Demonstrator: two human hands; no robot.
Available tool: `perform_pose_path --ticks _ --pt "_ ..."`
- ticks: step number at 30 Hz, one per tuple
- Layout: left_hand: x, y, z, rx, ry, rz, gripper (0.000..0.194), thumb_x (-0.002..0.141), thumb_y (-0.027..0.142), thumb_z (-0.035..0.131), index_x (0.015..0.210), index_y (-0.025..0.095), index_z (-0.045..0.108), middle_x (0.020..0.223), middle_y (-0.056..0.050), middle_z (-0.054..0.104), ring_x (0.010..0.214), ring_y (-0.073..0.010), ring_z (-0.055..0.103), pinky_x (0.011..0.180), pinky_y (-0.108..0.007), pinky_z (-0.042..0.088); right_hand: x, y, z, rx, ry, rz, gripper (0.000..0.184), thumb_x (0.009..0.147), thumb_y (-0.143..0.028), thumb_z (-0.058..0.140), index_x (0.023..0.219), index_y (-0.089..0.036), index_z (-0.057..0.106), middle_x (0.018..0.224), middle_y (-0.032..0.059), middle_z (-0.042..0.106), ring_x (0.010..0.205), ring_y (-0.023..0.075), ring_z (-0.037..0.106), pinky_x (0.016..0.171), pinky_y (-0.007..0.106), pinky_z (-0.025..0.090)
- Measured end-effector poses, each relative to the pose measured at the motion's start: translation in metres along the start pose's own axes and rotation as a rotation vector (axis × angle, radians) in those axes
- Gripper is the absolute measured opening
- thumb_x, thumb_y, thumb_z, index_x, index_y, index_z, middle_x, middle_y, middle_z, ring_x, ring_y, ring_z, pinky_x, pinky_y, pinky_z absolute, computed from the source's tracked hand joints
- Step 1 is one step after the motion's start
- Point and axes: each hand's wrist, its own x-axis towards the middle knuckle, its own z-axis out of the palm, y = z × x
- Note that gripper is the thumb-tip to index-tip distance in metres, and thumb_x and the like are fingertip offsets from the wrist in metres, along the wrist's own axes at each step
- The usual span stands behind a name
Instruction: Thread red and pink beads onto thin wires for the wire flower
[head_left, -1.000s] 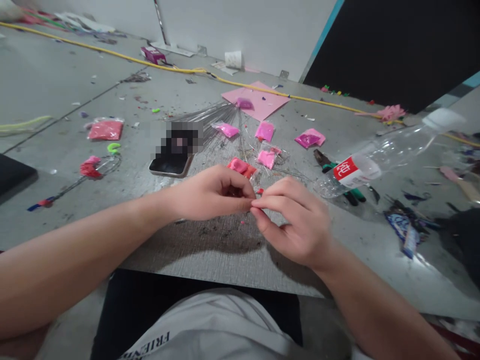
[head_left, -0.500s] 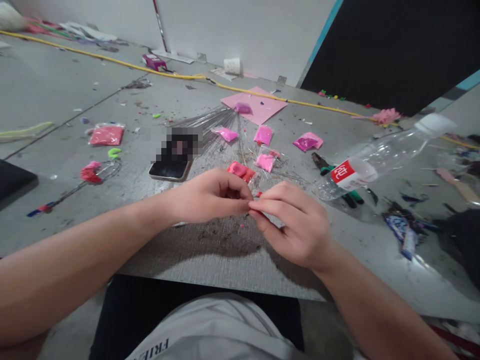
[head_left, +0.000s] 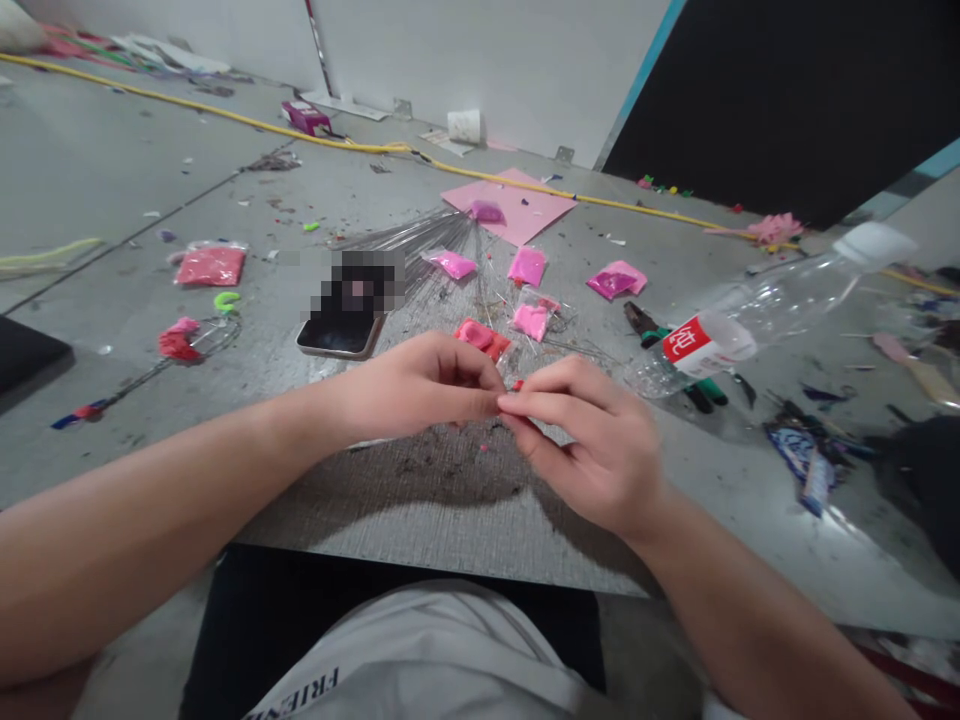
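Above the front part of the grey table [head_left: 420,520], my left hand [head_left: 427,390] and my right hand [head_left: 589,435] meet fingertip to fingertip. Both are closed in a pinch. Whatever sits between the fingertips is too small and too hidden to name. A red speck [head_left: 517,385] shows just behind the right fingers. Beyond my hands lies an opened packet of red and pink clay [head_left: 484,338]. Near it are a pink clay packet [head_left: 531,320] and thin wires [head_left: 405,235] fanned toward a pink sheet [head_left: 551,205].
A phone [head_left: 341,325] lies left of my hands. On the right, a clear plastic bottle [head_left: 787,290] lies over green-handled pliers [head_left: 705,390]. A wire piece with red and pink clay [head_left: 180,340] is at left. A yellow cord [head_left: 360,148] crosses the back.
My hands stay pinched together, with only a slight shift of the fingers. The whole view has moved a little; the things on the table lie as before.
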Motion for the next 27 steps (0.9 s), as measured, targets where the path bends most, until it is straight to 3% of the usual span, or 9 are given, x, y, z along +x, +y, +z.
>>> perform_pose_path --ticks 6,12,18,23,27 --pt "0.001 0.001 0.0 0.01 0.002 0.013 0.02 0.092 0.033 0.069 0.086 0.015 0.074 0.066 0.001 0.06 0.058 -0.0086 0.052 0.052 -0.019 0.039 0.003 -0.001 0.0 0.024 -0.018 0.021 0.019 0.094 -0.011 0.068 0.107 -0.023 0.075 0.096 0.0057 0.07 0.086 0.0172 0.067 0.077 0.036 0.058" --pt "0.0 -0.001 0.0 0.041 0.019 0.038 0.017 0.093 0.03 0.068 0.085 0.015 0.072 0.074 -0.001 0.065 0.063 -0.0096 0.056 0.057 -0.021 0.042 0.004 0.0 0.001 0.131 -0.027 0.159 0.016 0.092 -0.013 0.072 0.106 -0.019 0.076 0.098 0.0055 0.073 0.079 0.013 0.065 0.068 0.029 0.056" --pt "-0.003 0.01 0.004 0.196 0.091 0.185 0.02 0.089 0.026 0.067 0.072 0.016 0.067 0.066 0.0 0.063 0.061 -0.0096 0.054 0.056 -0.021 0.041 0.006 0.001 -0.002 0.288 -0.036 0.256 0.012 0.09 -0.017 0.076 0.102 -0.021 0.076 0.095 0.0041 0.075 0.078 0.0135 0.067 0.065 0.028 0.057" --pt "-0.005 0.014 0.008 0.449 0.221 0.352 0.021 0.088 0.021 0.065 0.068 0.017 0.066 0.06 0.002 0.061 0.057 -0.0079 0.05 0.055 -0.021 0.038 0.005 0.002 -0.002 0.277 -0.004 0.292 0.015 0.088 -0.016 0.08 0.102 -0.022 0.079 0.098 0.004 0.078 0.083 0.0141 0.071 0.063 0.026 0.059" --pt "-0.007 0.014 0.008 0.523 0.286 0.412 0.018 0.09 0.023 0.065 0.073 0.019 0.069 0.064 0.001 0.064 0.059 -0.0098 0.053 0.057 -0.024 0.041 0.004 0.0 0.001 0.329 -0.015 0.447 0.013 0.089 -0.021 0.079 0.102 -0.023 0.081 0.096 0.0044 0.079 0.083 0.015 0.072 0.06 0.025 0.058"
